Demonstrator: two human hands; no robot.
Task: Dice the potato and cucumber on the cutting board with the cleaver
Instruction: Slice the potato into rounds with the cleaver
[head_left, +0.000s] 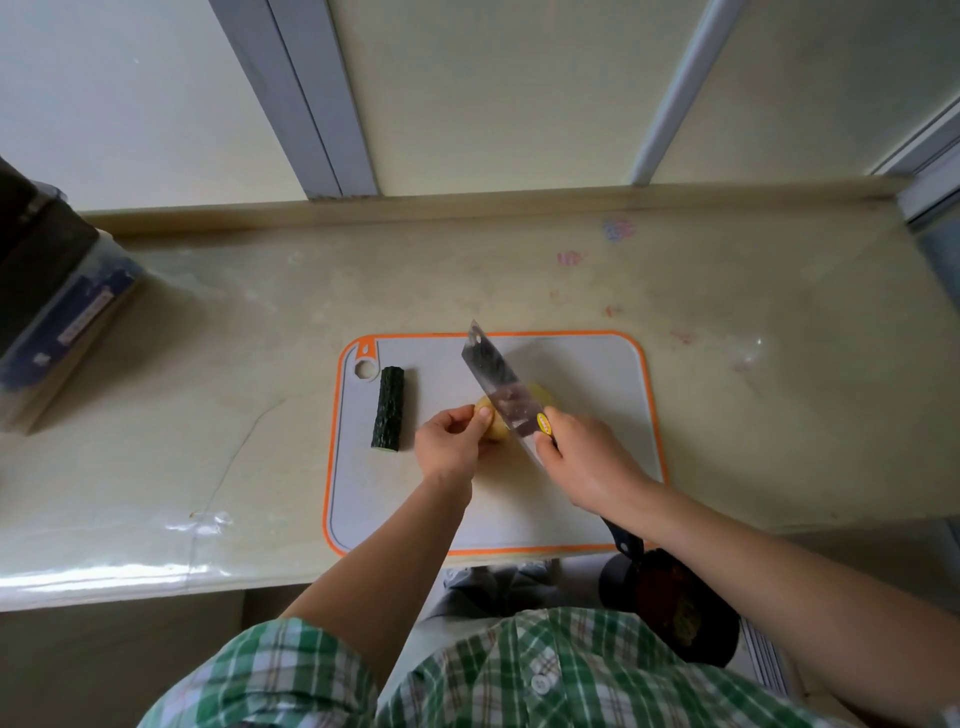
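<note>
**Head view: cleaver laid across potato at mid-board**

Grey, orange-rimmed cutting board (597, 374) flat on a pale countertop (208, 364). At the board's centre, a yellowish potato (492, 427), steadied from the board's left side by the left hand (449, 441): fingers curled close together, thumb and fingertips clamped on the potato's near-left end. Across the top of the potato, the cleaver (498, 387), blade slanting from the board's far edge toward its near right (depth of cut impossible to judge). Over the board's near-right part, the right hand (582, 457), fingers wrapped tight round the cleaver's handle just behind a yellow sticker. Near the board's left edge, beside the hanging hole, a dark green cucumber (388, 408) piece lying lengthwise, well apart from the potato, touched by neither hand. Far left of the board, a dark blue box (67, 317) on the countertop. Below the board's near edge, a green checked shirt (519, 675).
</note>
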